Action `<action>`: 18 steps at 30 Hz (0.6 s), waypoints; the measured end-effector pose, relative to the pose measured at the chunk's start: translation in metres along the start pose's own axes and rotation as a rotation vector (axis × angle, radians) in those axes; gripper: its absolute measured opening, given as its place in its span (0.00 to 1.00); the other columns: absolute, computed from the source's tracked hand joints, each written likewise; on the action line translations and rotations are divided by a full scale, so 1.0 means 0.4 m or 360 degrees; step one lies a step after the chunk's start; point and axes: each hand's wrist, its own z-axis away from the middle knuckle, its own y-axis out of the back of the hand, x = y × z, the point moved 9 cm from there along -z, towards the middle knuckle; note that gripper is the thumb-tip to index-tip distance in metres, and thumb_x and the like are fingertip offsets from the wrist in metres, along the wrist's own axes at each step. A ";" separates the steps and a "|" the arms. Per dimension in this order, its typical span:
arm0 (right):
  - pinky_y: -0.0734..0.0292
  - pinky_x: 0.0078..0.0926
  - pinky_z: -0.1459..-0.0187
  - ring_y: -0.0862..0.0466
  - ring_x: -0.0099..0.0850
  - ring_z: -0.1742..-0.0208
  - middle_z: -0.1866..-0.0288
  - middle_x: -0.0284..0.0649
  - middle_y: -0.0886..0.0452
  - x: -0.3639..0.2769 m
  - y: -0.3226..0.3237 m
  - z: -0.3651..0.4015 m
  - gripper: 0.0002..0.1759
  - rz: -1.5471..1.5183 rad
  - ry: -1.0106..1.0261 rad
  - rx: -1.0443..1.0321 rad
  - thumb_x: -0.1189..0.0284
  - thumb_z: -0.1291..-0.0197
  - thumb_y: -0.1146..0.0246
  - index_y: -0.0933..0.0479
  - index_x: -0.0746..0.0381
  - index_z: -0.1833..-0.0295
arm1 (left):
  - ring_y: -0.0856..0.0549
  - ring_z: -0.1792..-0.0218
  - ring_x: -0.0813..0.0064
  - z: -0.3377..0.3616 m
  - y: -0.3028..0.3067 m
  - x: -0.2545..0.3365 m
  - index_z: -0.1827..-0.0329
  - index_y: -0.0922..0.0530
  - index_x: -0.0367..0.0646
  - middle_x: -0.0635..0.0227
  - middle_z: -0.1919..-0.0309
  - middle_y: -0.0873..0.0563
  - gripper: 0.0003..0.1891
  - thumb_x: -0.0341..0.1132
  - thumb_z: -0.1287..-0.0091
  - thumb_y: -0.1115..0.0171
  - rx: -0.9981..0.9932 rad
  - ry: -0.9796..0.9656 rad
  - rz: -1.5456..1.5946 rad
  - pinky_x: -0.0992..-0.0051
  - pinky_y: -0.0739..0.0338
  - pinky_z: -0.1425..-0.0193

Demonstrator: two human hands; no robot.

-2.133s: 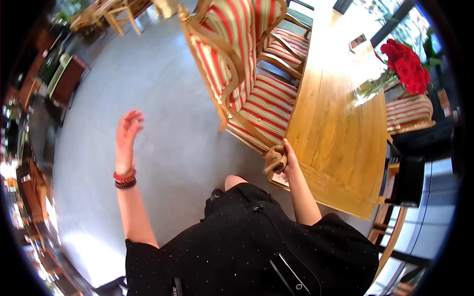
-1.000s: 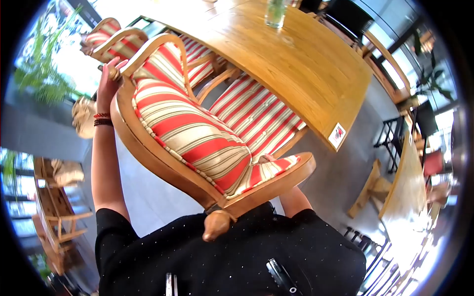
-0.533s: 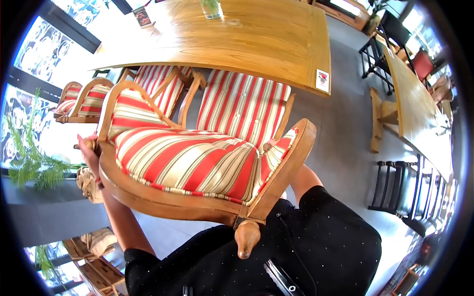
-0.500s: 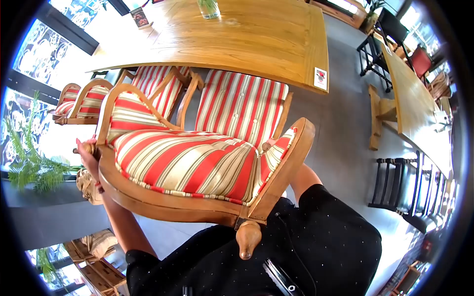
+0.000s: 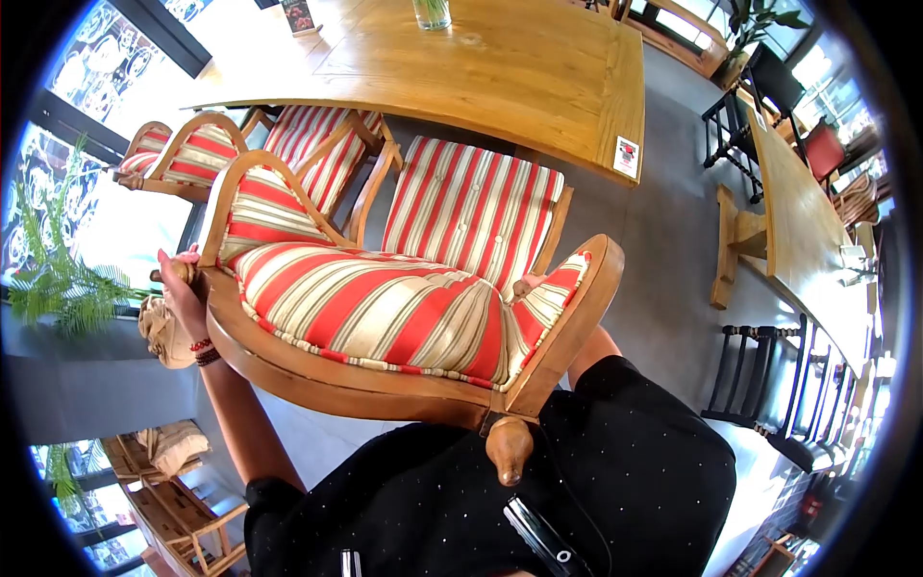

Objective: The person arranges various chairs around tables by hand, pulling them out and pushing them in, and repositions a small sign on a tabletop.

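A wooden armchair (image 5: 365, 308) with red, cream and brown striped cushions is tilted up in front of my body, its seat front and turned front legs toward me. My left hand (image 5: 181, 281) is wrapped around the front leg on the left side, with a beaded bracelet at the wrist. On the right, the fingertips of my right hand (image 5: 525, 286) show at the inner side of the chair's armrest (image 5: 567, 327), closed on it; the rest of that hand is hidden behind the armrest. The other turned front leg (image 5: 510, 448) points toward my shirt.
A long wooden table (image 5: 481, 82) stands beyond the chair, with a glass vase (image 5: 433, 13) on it. Another striped armchair (image 5: 197, 154) is at the left. A potted fern (image 5: 72, 279) stands by the window. A second table (image 5: 803, 231) and a black chair (image 5: 769, 375) are at the right.
The armchair sits slightly further right in view and its front leg has shifted right. The surroundings have turned a little with the camera. Both hands keep their hold.
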 end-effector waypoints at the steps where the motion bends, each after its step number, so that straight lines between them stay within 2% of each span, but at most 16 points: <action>1: 0.24 0.47 0.63 0.20 0.43 0.61 0.62 0.43 0.23 -0.004 -0.006 -0.005 0.22 0.0004 0.0001 -0.0001 0.52 0.38 0.56 0.29 0.60 0.59 | 0.26 0.77 0.80 -0.014 0.003 -0.011 0.77 0.29 0.46 0.73 0.81 0.25 0.22 0.53 0.32 0.55 -0.0056 -0.0050 0.0029 0.81 0.30 0.65; 3: 0.24 0.47 0.64 0.20 0.43 0.62 0.62 0.43 0.23 0.001 0.002 -0.006 0.22 0.0017 -0.0005 -0.0008 0.52 0.38 0.56 0.29 0.60 0.59 | 0.24 0.72 0.78 -0.005 -0.007 -0.004 0.76 0.29 0.47 0.71 0.77 0.23 0.22 0.54 0.33 0.54 -0.0109 -0.0131 0.0044 0.78 0.29 0.59; 6: 0.24 0.47 0.65 0.20 0.43 0.62 0.63 0.43 0.23 0.007 0.010 -0.014 0.23 0.0014 -0.0018 -0.0018 0.52 0.38 0.57 0.29 0.60 0.60 | 0.23 0.70 0.77 -0.003 -0.002 -0.028 0.72 0.28 0.46 0.70 0.75 0.23 0.21 0.54 0.33 0.55 -0.0096 -0.0020 0.0069 0.77 0.28 0.57; 7: 0.24 0.47 0.65 0.20 0.43 0.62 0.63 0.43 0.23 0.017 0.016 -0.012 0.23 -0.0002 -0.0032 -0.0022 0.52 0.38 0.57 0.29 0.60 0.60 | 0.22 0.68 0.75 -0.014 0.010 -0.054 0.68 0.26 0.44 0.68 0.72 0.22 0.22 0.55 0.32 0.56 -0.0035 0.0158 0.0119 0.75 0.28 0.53; 8: 0.24 0.47 0.65 0.20 0.43 0.63 0.63 0.43 0.23 0.015 0.010 -0.015 0.23 -0.0004 -0.0038 -0.0030 0.52 0.38 0.57 0.29 0.60 0.60 | 0.21 0.65 0.74 -0.050 0.032 -0.086 0.53 0.27 0.41 0.66 0.67 0.22 0.21 0.51 0.33 0.52 -0.0170 0.0106 0.0263 0.75 0.28 0.52; 9: 0.24 0.47 0.66 0.20 0.43 0.63 0.64 0.43 0.23 0.015 0.009 -0.018 0.23 -0.0008 -0.0042 -0.0036 0.51 0.38 0.57 0.29 0.60 0.60 | 0.21 0.64 0.73 -0.036 0.034 -0.046 0.47 0.32 0.39 0.65 0.66 0.22 0.23 0.48 0.35 0.48 -0.0126 -0.0098 0.0053 0.76 0.28 0.53; 11: 0.24 0.47 0.66 0.20 0.44 0.63 0.64 0.42 0.23 0.006 0.006 -0.028 0.23 0.0013 -0.0046 -0.0054 0.51 0.38 0.58 0.29 0.60 0.60 | 0.21 0.62 0.72 0.015 -0.002 0.016 0.61 0.28 0.38 0.62 0.66 0.20 0.19 0.48 0.33 0.52 -0.0037 -0.0280 -0.0205 0.75 0.30 0.50; 13: 0.24 0.47 0.67 0.20 0.44 0.64 0.65 0.42 0.23 -0.010 0.010 -0.034 0.23 0.0041 -0.0039 -0.0058 0.51 0.38 0.58 0.29 0.60 0.61 | 0.20 0.60 0.70 0.069 -0.043 0.064 0.75 0.25 0.36 0.59 0.67 0.17 0.24 0.48 0.30 0.57 0.0051 -0.0375 -0.0330 0.74 0.32 0.48; 15: 0.23 0.47 0.68 0.20 0.44 0.64 0.65 0.42 0.23 -0.021 0.022 -0.031 0.23 0.0073 -0.0040 -0.0059 0.51 0.38 0.58 0.29 0.60 0.61 | 0.20 0.64 0.74 0.010 -0.015 -0.007 0.74 0.24 0.37 0.65 0.70 0.18 0.23 0.48 0.31 0.55 -0.0125 -0.0372 -0.0275 0.76 0.30 0.52; 16: 0.23 0.47 0.68 0.20 0.44 0.64 0.65 0.42 0.23 -0.021 0.019 -0.033 0.24 0.0110 -0.0038 -0.0066 0.51 0.38 0.58 0.29 0.60 0.61 | 0.20 0.65 0.76 -0.042 0.031 -0.065 0.73 0.23 0.38 0.69 0.72 0.19 0.22 0.47 0.31 0.54 -0.0188 -0.0225 -0.0180 0.77 0.29 0.54; 18: 0.23 0.47 0.69 0.20 0.44 0.65 0.66 0.42 0.23 -0.026 0.033 -0.041 0.24 0.0152 -0.0042 -0.0064 0.50 0.38 0.58 0.29 0.59 0.62 | 0.20 0.66 0.78 0.020 -0.012 0.000 0.72 0.21 0.39 0.72 0.74 0.19 0.19 0.45 0.32 0.52 -0.0116 -0.0190 -0.0036 0.78 0.28 0.57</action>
